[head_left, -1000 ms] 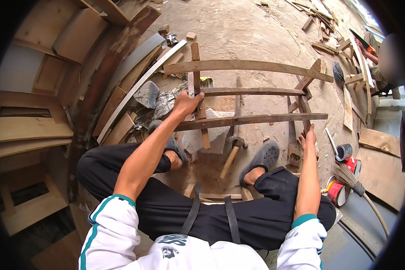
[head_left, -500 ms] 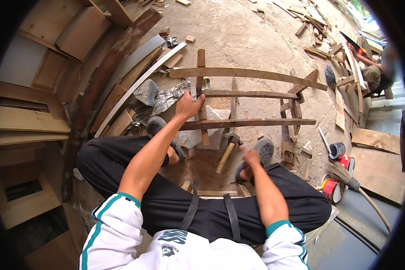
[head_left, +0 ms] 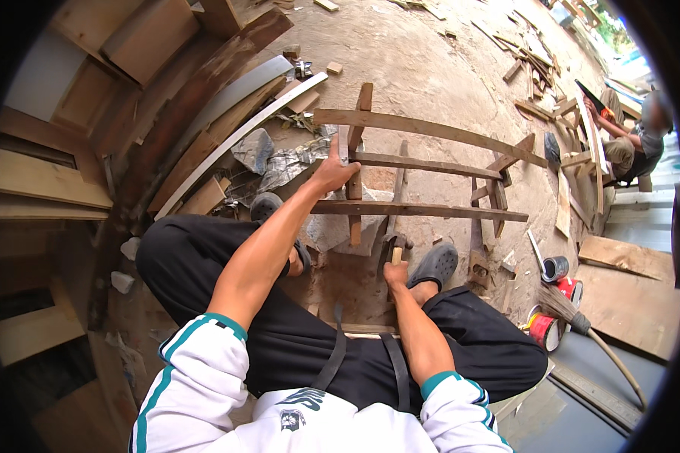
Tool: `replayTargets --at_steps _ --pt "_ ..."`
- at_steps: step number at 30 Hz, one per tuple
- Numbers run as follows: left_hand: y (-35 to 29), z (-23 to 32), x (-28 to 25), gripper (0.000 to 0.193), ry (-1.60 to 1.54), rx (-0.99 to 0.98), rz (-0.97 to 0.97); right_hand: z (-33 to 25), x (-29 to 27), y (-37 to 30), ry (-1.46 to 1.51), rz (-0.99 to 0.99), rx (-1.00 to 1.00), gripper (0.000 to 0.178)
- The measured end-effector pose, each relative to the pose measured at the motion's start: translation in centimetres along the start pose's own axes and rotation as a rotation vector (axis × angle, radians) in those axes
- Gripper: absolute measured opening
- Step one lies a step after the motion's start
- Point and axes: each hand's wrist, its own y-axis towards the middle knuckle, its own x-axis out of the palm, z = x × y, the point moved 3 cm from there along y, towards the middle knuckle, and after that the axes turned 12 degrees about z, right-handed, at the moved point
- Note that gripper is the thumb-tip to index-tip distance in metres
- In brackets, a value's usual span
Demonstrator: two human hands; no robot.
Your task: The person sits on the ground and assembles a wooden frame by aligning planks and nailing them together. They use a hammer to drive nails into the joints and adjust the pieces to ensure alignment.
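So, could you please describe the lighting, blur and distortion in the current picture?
In the head view, corners go black and the wooden top rail looks bowed, perhaps from the lens; in the head view's upper right, bright background washes out; at the head view's right, a co-worker's head is blurred; mid head view, the right hand on the hammer reads clearly.

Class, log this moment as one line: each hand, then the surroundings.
left hand: grips slatted wooden frame at its left end | right hand: grips hammer handle | right side: broom beside tins
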Motion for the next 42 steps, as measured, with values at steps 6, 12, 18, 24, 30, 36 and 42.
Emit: replayTargets --at_steps 6,12,18,24,30,36,42 --pt "1.2 -0.2 0.3 0.109 -0.375 -0.028 -0.067 0.1 -4.3 0.6 0.037 0.043 -0.132 0.054" --pt "2.9 1.2 1.0 0.101 -0.507 -0.252 -0.058 2.3 -3.9 0.5 0.073 0.087 -0.086 0.061" --pt "4.6 1.1 1.4 0.056 -0.398 -0.173 0.073 2.5 -2.9 1.0 0.108 0.103 -0.066 0.060" --pt "5.9 2.4 2.0 0.041 -0.179 0.066 -0.048 1.2 -4.3 -0.6 0.175 0.004 0.020 0.058" --pt "6.6 0.7 4.0 0.053 -0.356 0.007 -0.060 0.8 -6.0 -2.3 0.167 -0.010 0.025 0.062" --pt "7.1 -2.0 4.7 0.055 -0.509 -0.094 -0.052 1.0 -7.0 -3.9 0.151 0.019 -0.099 0.060" --pt "6.7 -2.8 3.9 0.048 -0.348 -0.063 0.066 1.8 -7.8 -5.5 0.146 0.204 -0.425 0.042"
